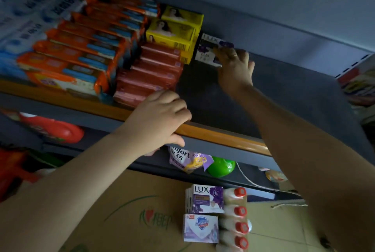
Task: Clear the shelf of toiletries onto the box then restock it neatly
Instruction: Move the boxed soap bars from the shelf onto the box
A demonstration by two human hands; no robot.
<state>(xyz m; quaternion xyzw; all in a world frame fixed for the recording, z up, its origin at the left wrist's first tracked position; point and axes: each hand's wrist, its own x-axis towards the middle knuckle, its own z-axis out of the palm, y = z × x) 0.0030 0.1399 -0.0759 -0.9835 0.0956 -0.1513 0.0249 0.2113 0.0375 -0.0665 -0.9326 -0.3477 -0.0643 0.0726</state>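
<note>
My right hand (235,69) reaches deep into the dark shelf (284,97) and holds a purple-and-white Lux soap box (207,50) at the back, beside the yellow soap boxes (174,32). My left hand (160,119) grips the shelf's orange front edge (223,134), fingers curled over it, just in front of the red soap boxes (150,75). Down on the cardboard box (125,215) stand another Lux box (207,199), a Safeguard soap box (200,228) and several white bottles with red caps (235,217).
Orange soap packs (81,48) and blue-white packs (24,18) fill the shelf's left part. The lower shelf holds a Comfort pouch (182,158), a green ball-shaped item (221,166) and a red bottle (54,127). Tiled floor shows at the lower right.
</note>
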